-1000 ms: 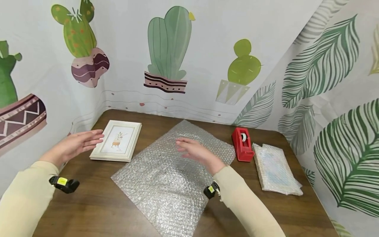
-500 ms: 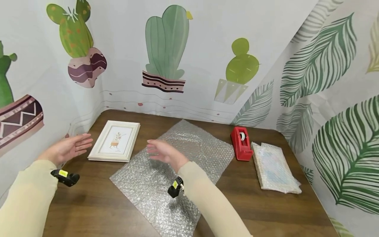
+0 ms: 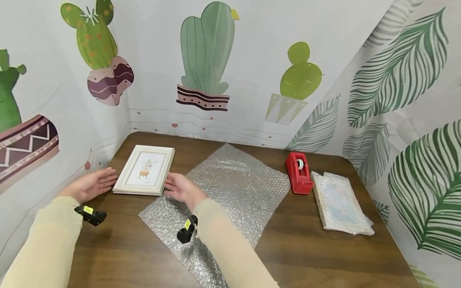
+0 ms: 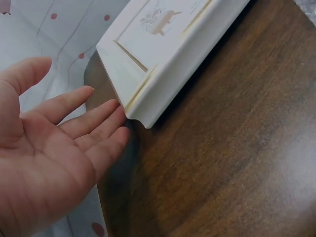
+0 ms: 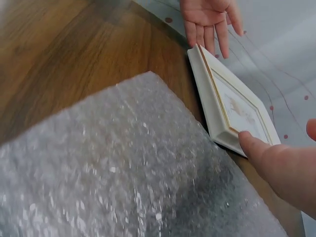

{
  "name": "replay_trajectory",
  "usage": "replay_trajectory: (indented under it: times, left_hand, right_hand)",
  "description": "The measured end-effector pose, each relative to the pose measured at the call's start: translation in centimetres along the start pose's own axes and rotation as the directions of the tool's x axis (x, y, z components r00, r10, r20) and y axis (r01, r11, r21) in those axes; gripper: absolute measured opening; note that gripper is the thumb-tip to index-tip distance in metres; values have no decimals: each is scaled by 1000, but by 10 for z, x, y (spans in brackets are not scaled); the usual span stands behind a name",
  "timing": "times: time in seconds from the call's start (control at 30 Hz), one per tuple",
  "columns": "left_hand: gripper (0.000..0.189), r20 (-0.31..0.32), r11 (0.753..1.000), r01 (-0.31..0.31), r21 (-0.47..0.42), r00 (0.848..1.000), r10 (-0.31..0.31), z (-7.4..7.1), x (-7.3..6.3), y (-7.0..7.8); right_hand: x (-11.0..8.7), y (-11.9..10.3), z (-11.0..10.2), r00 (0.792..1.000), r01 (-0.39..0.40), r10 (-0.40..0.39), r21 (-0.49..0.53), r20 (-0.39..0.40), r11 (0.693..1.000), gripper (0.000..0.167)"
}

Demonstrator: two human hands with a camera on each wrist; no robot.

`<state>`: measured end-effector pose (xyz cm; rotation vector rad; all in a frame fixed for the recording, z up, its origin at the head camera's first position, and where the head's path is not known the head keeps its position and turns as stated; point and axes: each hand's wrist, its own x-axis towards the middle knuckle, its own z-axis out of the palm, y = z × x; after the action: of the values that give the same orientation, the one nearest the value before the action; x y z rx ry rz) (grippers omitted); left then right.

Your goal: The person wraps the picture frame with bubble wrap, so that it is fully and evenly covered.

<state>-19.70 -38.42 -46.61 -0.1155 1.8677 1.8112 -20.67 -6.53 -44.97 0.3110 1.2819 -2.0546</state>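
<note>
A cream picture frame point(image 3: 165, 160) with a potted-plant print lies face up at the left of the brown table. My left hand point(image 3: 91, 185) is beside its left edge, palm inward, fingers straight. In the left wrist view the fingertips point(image 4: 118, 111) are right at the frame's near corner. On the opposite side, my right hand point(image 3: 183, 190) has its fingertips at the frame's right edge, the thumb side up. The right wrist view shows one digit point(image 5: 254, 145) overlapping the frame's corner. Under the right hand and forearm spreads a sheet of bubble wrap point(image 3: 234, 184).
A red tape dispenser point(image 3: 299, 176) stands right of the bubble wrap. Beside it lies a flat bubble-wrapped package point(image 3: 342, 204). The wooden table point(image 3: 317, 256) backs onto a wall hanging point(image 3: 248, 72) printed with cacti and leaves.
My right hand has moved left across the bubble wrap to the picture frame's right edge. The left hand has drawn back from over the frame and lowered to its left side.
</note>
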Motion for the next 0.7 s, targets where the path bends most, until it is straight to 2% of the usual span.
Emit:
replay_trajectory:
  times: [0.1,0.2,0.23,0.27,0.3,0.33,0.43,0.47,0.5,0.53,0.63,0.7]
  left_hand:
    - [46,-6,1000,1,16,1000,-1,0,2,-1]
    - [54,-4,1000,3,19,1000,-3,1,4,-2]
    - [57,-1,1000,4,18,1000,-4,1,4,-3]
    - [60,-1,1000,7,22,1000,-7,1,5,-3]
    - [60,-5,999,13,32,1000,-12,1,5,-3]
    - [64,-8,998,25,58,1000,-24,2,6,-3]
    - [75,-8,987,67,145,998,-67,6,9,1]
    - [76,-1,983,75,170,997,-76,7,9,2]
    - [76,-6,978,81,195,997,-81,8,10,3]
    - [77,-10,976,86,200,996,-85,9,11,4]
    - [75,-3,986,66,153,998,-66,9,11,4]
    - [75,-18,989,64,133,998,-62,10,11,3]
  right_hand:
    - [3,0,3,1000,-5,6,17,-28,1000,54]
    - [10,3,3,997,-11,12,24,-70,1000,53]
    - [25,9,-5,997,-18,20,35,-72,999,53]
    - [27,11,-6,996,-18,22,43,-89,999,53]
    - [49,22,-14,995,-11,17,58,-97,998,52]
    - [51,23,-15,995,-11,17,65,-98,998,52]
    - [47,24,-13,998,-10,16,99,-60,995,51]
    - [33,19,-5,998,-3,10,105,-64,995,51]
    - [34,20,-4,998,-2,8,113,-57,994,50]
    - [16,13,4,998,-6,12,111,-57,994,50]
    - [36,24,1,996,20,-9,114,-94,993,47]
    - [72,44,-13,996,50,-42,100,-82,994,42]
